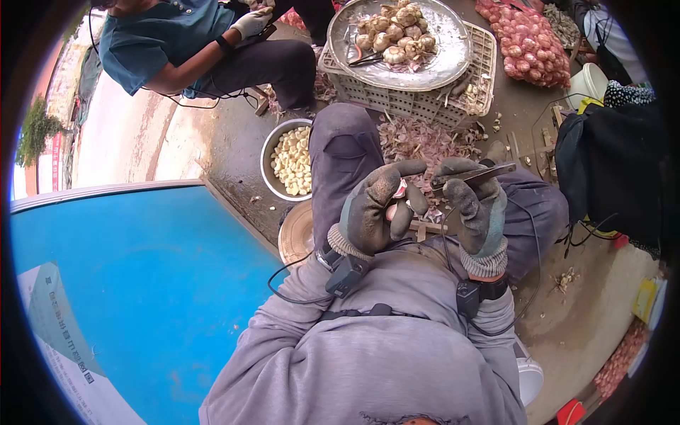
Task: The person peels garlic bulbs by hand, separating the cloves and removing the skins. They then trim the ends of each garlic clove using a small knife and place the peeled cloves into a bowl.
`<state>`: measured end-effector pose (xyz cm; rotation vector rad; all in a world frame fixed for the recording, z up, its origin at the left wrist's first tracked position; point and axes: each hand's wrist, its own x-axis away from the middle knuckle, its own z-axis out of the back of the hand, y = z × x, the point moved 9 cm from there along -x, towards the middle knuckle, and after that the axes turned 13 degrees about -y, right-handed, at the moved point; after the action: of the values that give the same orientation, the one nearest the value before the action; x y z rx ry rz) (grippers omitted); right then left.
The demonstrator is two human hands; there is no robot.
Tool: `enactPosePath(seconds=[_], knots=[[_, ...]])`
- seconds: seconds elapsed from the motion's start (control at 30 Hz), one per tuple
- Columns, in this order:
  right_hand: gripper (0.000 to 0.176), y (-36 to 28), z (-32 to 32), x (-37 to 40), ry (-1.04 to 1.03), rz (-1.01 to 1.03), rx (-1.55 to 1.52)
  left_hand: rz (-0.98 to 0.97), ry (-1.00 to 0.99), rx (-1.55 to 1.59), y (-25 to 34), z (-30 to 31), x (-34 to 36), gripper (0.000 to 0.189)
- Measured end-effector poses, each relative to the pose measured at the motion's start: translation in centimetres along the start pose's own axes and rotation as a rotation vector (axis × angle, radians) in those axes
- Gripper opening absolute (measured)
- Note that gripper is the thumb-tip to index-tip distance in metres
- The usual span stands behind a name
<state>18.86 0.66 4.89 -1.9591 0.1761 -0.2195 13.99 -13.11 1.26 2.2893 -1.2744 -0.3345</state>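
My left hand (379, 209), in a dirty grey-green work glove, is closed around garlic cloves; a pinkish-white clove (400, 189) shows between the thumb and fingers. Opposite it, my right hand (482, 212), gloved the same way, grips a small knife (494, 173) whose dark blade points to the right. Both hands are above my lap, a short distance apart. Beyond them a heap of papery garlic skins (418, 145) covers the ground. Left of my knee stands a metal bowl (265, 166) holding peeled cloves (291, 160).
A metal basin (345, 57) of garlic bulbs (397, 32) rests on a plastic crate (397, 101). A co-worker's gloved hand (251, 23) is at upper left. A red mesh bag of garlic (528, 46) and a white bucket (589, 83) stand at right. A blue board (142, 262) lies at left.
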Motion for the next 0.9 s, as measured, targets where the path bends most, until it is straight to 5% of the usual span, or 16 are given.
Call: enactPosePath(seconds=[0.27,0.4,0.63,0.7,0.9], knots=[[0.033,0.9,-1.0,0.4,-0.008,-0.051,-0.123,0.019,-0.062,-0.099,0.2,-4.2,-2.5,0.076],[0.032,0.5,-0.8,0.4,-0.032,-0.004,-0.076,0.015,0.071,-0.086,-1.0,-1.8,-1.7,0.075],[0.022,0.6,-0.4,-0.1,0.008,0.081,-0.104,0.073,-0.095,-0.136,-0.8,-2.9,-1.7,0.069],[0.019,1.8,-0.3,-0.1,-0.054,-0.073,-0.183,0.063,-0.062,-0.184,-0.6,-2.9,-1.7,0.070],[0.019,1.1,1.0,0.0,0.054,-0.096,0.005,0.023,-0.106,-0.164,-1.2,-3.0,-2.7,0.067]])
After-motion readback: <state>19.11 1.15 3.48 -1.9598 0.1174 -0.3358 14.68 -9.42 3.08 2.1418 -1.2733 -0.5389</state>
